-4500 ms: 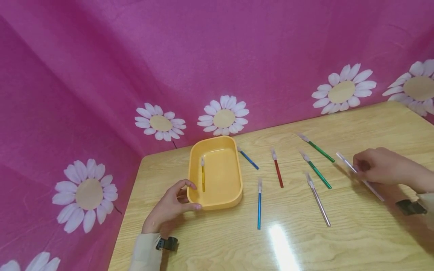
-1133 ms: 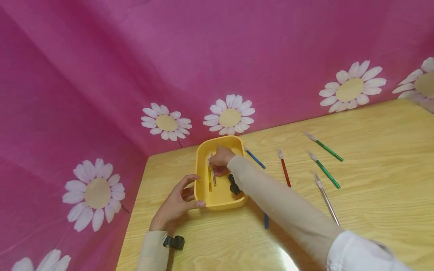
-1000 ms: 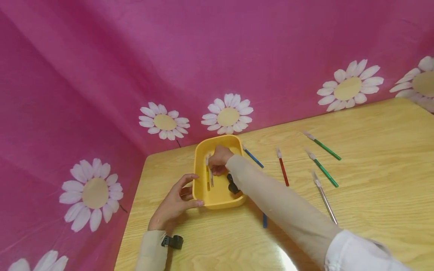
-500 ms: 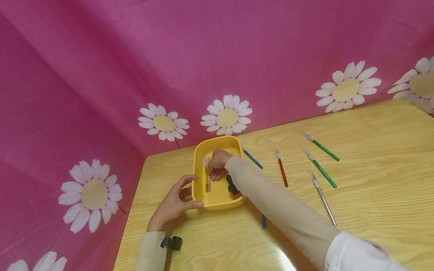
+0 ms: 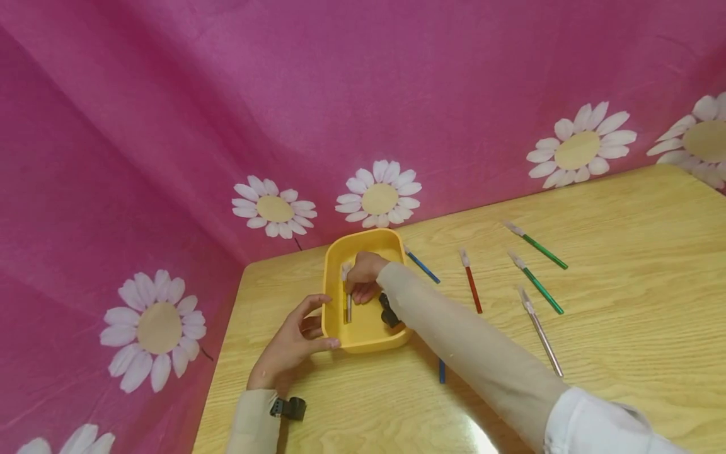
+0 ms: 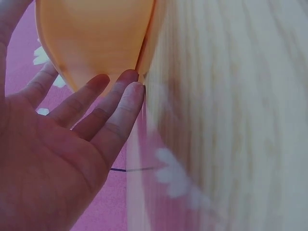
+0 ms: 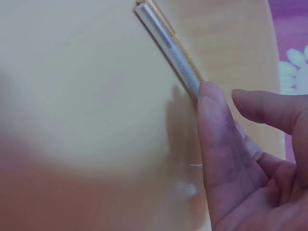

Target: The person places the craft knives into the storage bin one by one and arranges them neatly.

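Note:
My left hand rests at the near left corner of the yellow tray; in the left wrist view its fingers lie fairly straight against the outer wall. Inside the tray, a silver craft knife lies close beside a gold craft knife. Fingertips of my right hand touch the silver one. In the right wrist view the thumb stands apart from those fingers, which hide part of the handle. Both knives appear to have clear caps, partly covered by my hand.
Right of the tray lie capped craft knives: a blue one, a red one, two green ones, of which the farther green knife is at the back, and a silver one. My forearm covers most of another blue knife.
Earlier my right hand held the silver knife over the table's right side; now that knife lies in the tray. In the last second it has shifted toward the gold knife. The left hand stays put.

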Available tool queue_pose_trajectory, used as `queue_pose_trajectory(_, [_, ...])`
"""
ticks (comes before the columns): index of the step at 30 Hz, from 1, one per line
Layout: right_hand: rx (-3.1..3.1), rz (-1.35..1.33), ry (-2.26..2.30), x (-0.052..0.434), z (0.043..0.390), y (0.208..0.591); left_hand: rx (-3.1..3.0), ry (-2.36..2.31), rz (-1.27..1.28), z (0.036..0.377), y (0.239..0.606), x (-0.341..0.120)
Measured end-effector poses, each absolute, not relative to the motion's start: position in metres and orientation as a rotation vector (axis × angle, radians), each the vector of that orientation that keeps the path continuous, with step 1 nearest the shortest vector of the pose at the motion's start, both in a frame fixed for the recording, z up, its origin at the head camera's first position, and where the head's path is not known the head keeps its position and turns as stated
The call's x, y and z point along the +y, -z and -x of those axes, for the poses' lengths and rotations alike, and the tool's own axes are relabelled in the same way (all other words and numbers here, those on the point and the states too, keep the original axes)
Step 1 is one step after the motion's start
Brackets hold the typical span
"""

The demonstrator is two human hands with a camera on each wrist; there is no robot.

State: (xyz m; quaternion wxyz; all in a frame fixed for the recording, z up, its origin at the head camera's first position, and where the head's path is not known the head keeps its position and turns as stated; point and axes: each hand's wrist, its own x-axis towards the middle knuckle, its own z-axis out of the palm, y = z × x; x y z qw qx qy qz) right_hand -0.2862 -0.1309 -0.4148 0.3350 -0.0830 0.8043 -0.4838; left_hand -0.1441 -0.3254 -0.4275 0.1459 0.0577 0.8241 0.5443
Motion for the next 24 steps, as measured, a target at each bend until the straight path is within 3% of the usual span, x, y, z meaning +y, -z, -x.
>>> queue_pose_trajectory(4, [2.157, 0.261, 1.322, -0.127, 0.287, 0.410, 2.380, -1.560, -0.165, 0.144, 0.429, -0.325])
queue_pose_trajectory(10, [2.182, 0.487, 1.350, -0.099, 0.277, 0.372, 2.381, -1.566, -0.181, 0.144, 0.430, -0.327])
queue_pose_trajectory(17, [2.259, 0.644, 1.372, -0.029, 0.263, 0.332, 2.395, -1.565, -0.132, 0.142, 0.427, -0.330])
queue_pose_trajectory(24, [2.446, 0.589, 1.387, 0.057, 0.258, 0.333, 2.370, -1.580, -0.143, 0.144, 0.429, -0.327])
